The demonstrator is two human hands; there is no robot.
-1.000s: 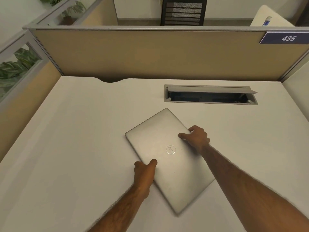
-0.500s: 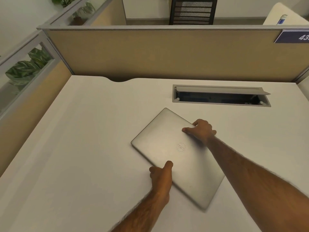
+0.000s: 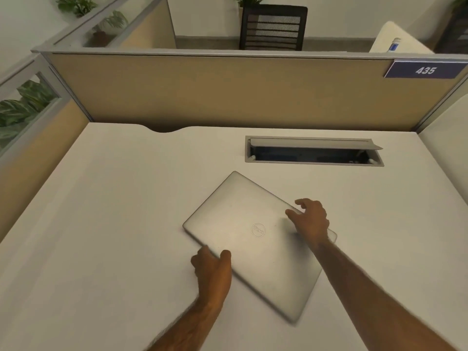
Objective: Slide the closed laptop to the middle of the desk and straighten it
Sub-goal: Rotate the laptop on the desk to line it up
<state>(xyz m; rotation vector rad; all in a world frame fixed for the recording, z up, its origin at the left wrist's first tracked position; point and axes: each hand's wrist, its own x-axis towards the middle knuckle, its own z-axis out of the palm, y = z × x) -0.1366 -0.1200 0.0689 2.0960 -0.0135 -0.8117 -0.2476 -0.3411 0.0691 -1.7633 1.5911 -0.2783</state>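
A closed silver laptop (image 3: 250,239) with a round logo on its lid lies flat on the white desk (image 3: 101,224), near the middle and turned at a slant, one corner pointing to the far side. My left hand (image 3: 214,271) grips its near-left edge, thumb on the lid and fingers under or against the side. My right hand (image 3: 310,221) is at the far-right edge, fingers spread and curled over the lid, thumb touching it.
An open cable tray (image 3: 314,153) is set into the desk behind the laptop. Beige partition panels (image 3: 228,92) wall the desk at the back and left, with a "435" sign (image 3: 425,70) at the right. A black chair (image 3: 273,27) stands beyond.
The laptop has turned a little clockwise on the desk under both hands. My left hand has shifted along its near-left edge, and my right hand's fingers have spread and lifted somewhat.
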